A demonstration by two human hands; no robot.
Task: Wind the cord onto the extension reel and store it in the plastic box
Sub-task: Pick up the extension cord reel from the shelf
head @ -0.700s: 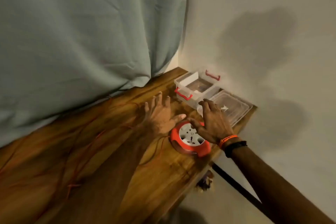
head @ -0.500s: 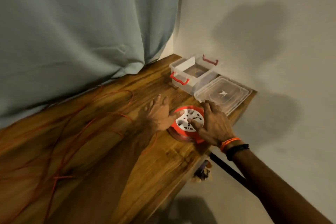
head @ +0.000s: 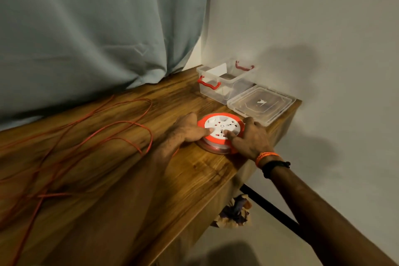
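change: reel [head: 220, 134] now gripped on both sides – left hand [head: 187, 128] and right hand [head: 250, 138] fingers curled round it, earlier splayed flat | cord [head: 90, 134] left of reel still loose on surface [head: 194, 170] – winding not begun

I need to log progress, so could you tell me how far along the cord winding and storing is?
Done: the plastic box stands open, its lid beside it. In hand: the left hand and right hand both grip the extension reel on the table. Left: nearly everything; the orange cord lies in loose loops, unwound, and the reel is not boxed.
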